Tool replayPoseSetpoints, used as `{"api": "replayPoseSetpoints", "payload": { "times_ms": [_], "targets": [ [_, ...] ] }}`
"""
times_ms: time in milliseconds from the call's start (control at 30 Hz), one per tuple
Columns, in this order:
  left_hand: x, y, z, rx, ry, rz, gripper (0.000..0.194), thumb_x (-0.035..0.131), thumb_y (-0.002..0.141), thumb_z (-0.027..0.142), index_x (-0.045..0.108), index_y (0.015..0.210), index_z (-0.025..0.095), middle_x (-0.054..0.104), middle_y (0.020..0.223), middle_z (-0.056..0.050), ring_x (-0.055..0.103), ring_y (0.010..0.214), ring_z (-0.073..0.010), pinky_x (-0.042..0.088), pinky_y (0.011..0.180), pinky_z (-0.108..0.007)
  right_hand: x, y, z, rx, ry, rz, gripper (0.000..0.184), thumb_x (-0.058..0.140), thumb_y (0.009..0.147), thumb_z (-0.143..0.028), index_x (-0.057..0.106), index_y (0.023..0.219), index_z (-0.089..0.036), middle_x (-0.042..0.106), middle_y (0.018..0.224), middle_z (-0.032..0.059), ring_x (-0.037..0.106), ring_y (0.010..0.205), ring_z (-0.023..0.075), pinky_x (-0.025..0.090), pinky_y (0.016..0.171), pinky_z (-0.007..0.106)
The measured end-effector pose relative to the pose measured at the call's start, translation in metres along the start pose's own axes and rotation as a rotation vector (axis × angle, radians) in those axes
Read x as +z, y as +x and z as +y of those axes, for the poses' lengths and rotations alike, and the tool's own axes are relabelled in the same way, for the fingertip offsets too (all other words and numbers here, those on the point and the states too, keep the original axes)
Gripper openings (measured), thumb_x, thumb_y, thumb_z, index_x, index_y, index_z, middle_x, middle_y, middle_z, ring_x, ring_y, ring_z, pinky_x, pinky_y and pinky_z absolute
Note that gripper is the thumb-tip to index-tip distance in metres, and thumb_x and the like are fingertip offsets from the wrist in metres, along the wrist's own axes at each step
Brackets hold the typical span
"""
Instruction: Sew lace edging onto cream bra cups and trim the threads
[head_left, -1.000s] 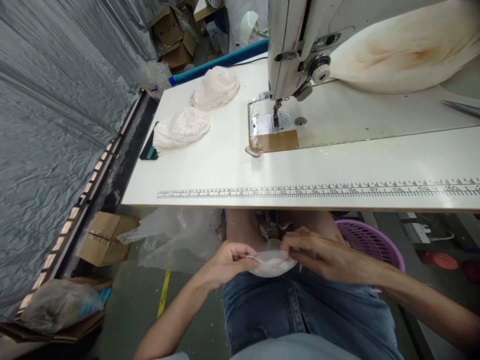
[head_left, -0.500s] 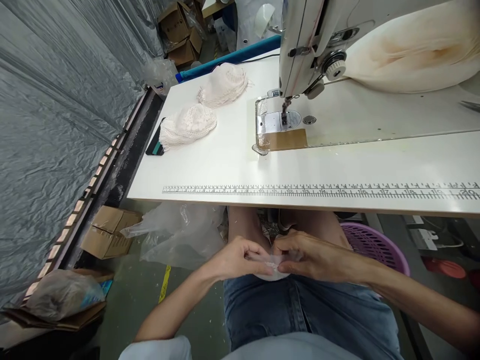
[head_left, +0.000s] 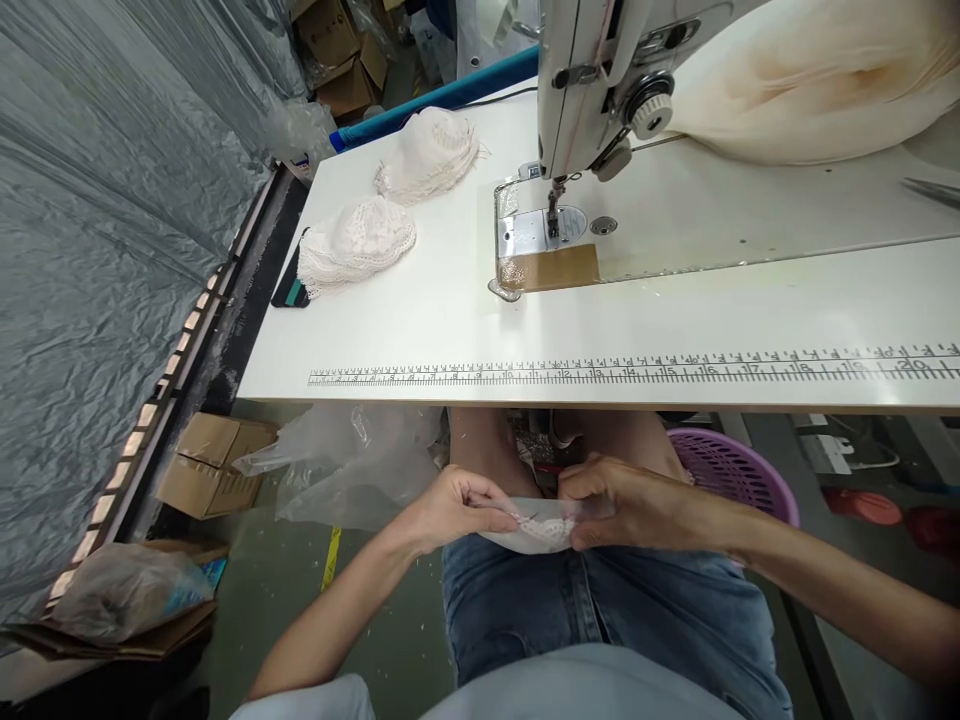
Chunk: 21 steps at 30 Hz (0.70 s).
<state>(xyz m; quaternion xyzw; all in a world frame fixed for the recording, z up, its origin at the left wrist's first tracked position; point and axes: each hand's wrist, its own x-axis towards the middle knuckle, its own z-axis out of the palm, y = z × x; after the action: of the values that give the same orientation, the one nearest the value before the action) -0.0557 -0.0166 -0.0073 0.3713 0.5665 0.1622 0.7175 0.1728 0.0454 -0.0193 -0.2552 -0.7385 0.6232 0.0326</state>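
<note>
Over my lap, below the table's front edge, I hold a white lace piece with a sheer edge (head_left: 536, 532). My left hand (head_left: 465, 508) pinches its left side between thumb and fingers. At the right side, my right hand (head_left: 622, 503) grips it, thumb below and fingers curled above. The piece spans the gap between both hands, with a lace pattern at its middle. Two stacks of white lace cups, a nearer one (head_left: 356, 243) and a farther one (head_left: 429, 152), lie on the white table (head_left: 405, 330).
A sewing machine (head_left: 581, 90) stands on the table, its needle over a metal plate. A printed ruler (head_left: 637, 372) runs along the front edge. Scissor-like metal tips (head_left: 930, 192) lie at right. Below are a purple basket (head_left: 731, 480), clear plastic (head_left: 345, 460) and a cardboard box (head_left: 214, 465).
My hands have moved a little apart, the left one leftward, and more of the lace piece shows between them. The whole view has shifted slightly.
</note>
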Motion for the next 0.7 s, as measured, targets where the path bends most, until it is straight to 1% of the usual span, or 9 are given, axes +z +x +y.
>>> {"api": "replayPoseSetpoints", "payload": {
  "times_ms": [100, 200, 400, 567, 700],
  "targets": [
    [-0.002, -0.001, -0.004, -0.004, 0.019, -0.008, 0.031, 0.079, 0.059, 0.039, 0.075, 0.075, 0.012, 0.070, 0.065, -0.007, 0.057, 0.056, -0.0112, 0.044, 0.058, -0.022, -0.003, 0.001, 0.003, 0.001, 0.126, -0.117, 0.028, 0.062, 0.078, -0.041, 0.070, 0.073, -0.014, 0.060, 0.068, 0.0016, 0.055, 0.064, 0.0152, 0.038, 0.057, 0.025],
    [-0.003, -0.002, -0.006, 0.000, 0.021, -0.029, 0.029, 0.079, 0.059, 0.038, 0.075, 0.076, 0.014, 0.071, 0.068, -0.007, 0.060, 0.059, -0.0124, 0.045, 0.060, -0.022, -0.005, 0.000, 0.007, -0.005, 0.235, -0.165, 0.028, 0.063, 0.078, -0.040, 0.072, 0.077, -0.013, 0.063, 0.073, 0.0032, 0.058, 0.072, 0.0172, 0.040, 0.062, 0.026],
    [0.000, -0.003, -0.004, -0.009, 0.001, -0.013, 0.029, 0.080, 0.058, 0.036, 0.075, 0.074, 0.012, 0.070, 0.066, -0.007, 0.057, 0.056, -0.0107, 0.044, 0.058, -0.021, -0.009, 0.000, 0.014, -0.009, 0.341, -0.202, 0.028, 0.063, 0.078, -0.039, 0.073, 0.080, -0.013, 0.062, 0.074, 0.0029, 0.056, 0.074, 0.0160, 0.040, 0.066, 0.026],
    [0.003, -0.003, -0.004, -0.024, -0.041, 0.017, 0.027, 0.081, 0.058, 0.034, 0.074, 0.072, 0.012, 0.069, 0.063, -0.005, 0.055, 0.054, -0.0087, 0.042, 0.055, -0.019, -0.014, -0.002, 0.012, -0.004, 0.356, -0.239, 0.030, 0.058, 0.083, -0.039, 0.073, 0.084, -0.013, 0.059, 0.073, 0.0017, 0.053, 0.069, 0.0136, 0.038, 0.063, 0.025],
    [0.000, -0.004, -0.009, -0.007, -0.111, 0.055, 0.025, 0.082, 0.058, 0.031, 0.074, 0.071, 0.012, 0.068, 0.062, -0.003, 0.054, 0.054, -0.0071, 0.040, 0.054, -0.017, -0.021, -0.006, 0.013, 0.025, 0.356, -0.218, 0.031, 0.056, 0.084, -0.039, 0.072, 0.085, -0.012, 0.061, 0.075, 0.0022, 0.055, 0.072, 0.0144, 0.040, 0.067, 0.025]
  ]
}}
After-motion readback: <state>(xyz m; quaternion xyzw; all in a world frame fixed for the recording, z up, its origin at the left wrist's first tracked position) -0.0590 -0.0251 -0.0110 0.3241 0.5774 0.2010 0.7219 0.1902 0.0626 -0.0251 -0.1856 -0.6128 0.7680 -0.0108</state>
